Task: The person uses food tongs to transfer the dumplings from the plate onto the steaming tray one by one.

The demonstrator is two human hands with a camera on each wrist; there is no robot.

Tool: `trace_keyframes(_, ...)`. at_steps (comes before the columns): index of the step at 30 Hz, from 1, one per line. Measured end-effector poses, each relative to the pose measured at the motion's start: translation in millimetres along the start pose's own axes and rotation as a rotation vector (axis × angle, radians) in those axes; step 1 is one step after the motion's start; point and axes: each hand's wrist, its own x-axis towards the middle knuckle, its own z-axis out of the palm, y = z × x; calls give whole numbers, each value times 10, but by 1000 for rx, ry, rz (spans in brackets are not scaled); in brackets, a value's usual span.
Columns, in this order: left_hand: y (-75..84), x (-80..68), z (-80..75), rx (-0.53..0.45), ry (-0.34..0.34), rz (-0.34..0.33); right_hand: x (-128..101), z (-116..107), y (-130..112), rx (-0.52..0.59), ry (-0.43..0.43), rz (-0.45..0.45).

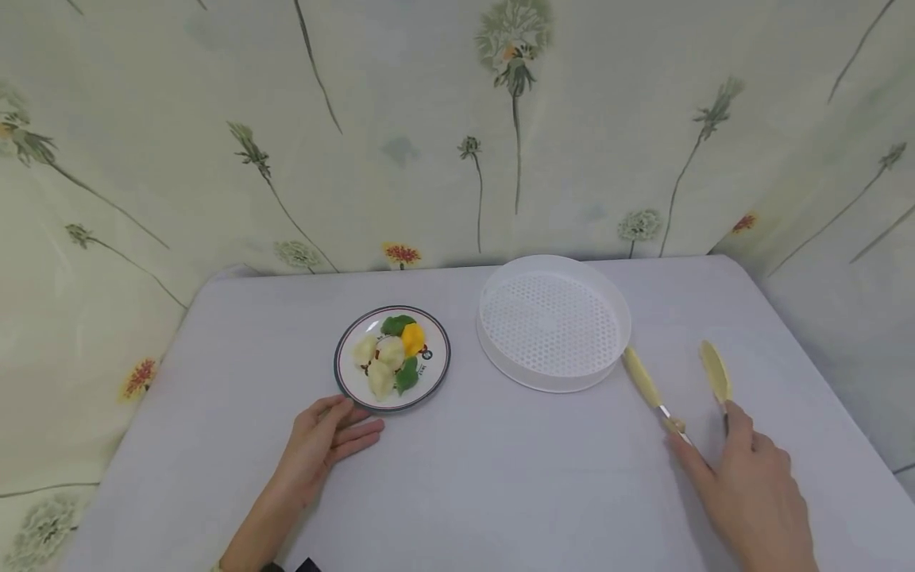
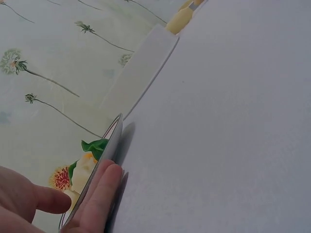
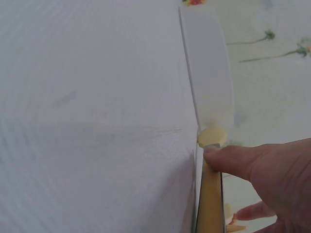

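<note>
Two hands rest low in the head view, one on each side of a pale grey desk (image 1: 500, 477). The left hand (image 1: 325, 441), at lower left of centre, lies flat with its fingers straight and loosely spread; its fingertips touch the near rim of a small round plate (image 1: 357, 385) with a dark edge. The left wrist view shows a finger (image 2: 99, 196) lying against that rim. On the plate sit pale dumplings (image 1: 382, 364), a yellow-orange piece (image 1: 413, 338) and green leaves (image 1: 397, 324), all bunched together.

The right hand (image 1: 750, 485), at lower right, is on a pair of tongs (image 1: 686, 389) with cream-yellow tips, which lies on the desk with its two arms spread apart and pointing up the frame. The forefinger lies along the left arm and the thumb meets the base of the right arm, so the fingers pinch the tongs near the joint. In the right wrist view a fingertip (image 3: 228, 158) presses on the yellow handle.

Between plate and tongs, right of centre, stands a white round steamer tray (image 1: 554, 324) with a perforated floor; the left tong tip lies just beside its lower right rim. Flower-printed cloth (image 1: 457, 119) fills the top of the frame.
</note>
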Motion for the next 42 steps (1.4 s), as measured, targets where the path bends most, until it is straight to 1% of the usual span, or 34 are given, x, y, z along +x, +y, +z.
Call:
trace_keyframes(4,-3,16,4,19,13,-2,22,33,26,-8,-6,4)
trace_keyframes(9,-1,43,1,31,21,-10,18,54,36,-11,27,-31)
trace_keyframes(13,5,52,4,41,25,-19,20,57,26,-16,25,-25)
trace_keyframes(16,13,54,7,49,29,-22,20,54,11,-16,-3,3)
trace_keyframes(19,23,53,10,55,33,-21,12,42,0,6,-5,19)
trace_keyframes(25,34,44,16,61,36,-18,2,6,-50,31,-34,92)
trace_keyframes(26,35,41,16,61,36,-19,-6,0,-56,38,-28,95)
trace_keyframes(34,28,36,19,69,42,-12,-78,-95,-80,138,110,73)
trace_keyframes(37,22,36,19,72,40,-12,-114,-127,-110,155,161,81)
trace_keyframes(40,22,33,20,73,36,-12,-144,-142,-139,155,193,99)
trace_keyframes(42,24,31,22,73,34,-12,-155,-141,-157,158,242,89)
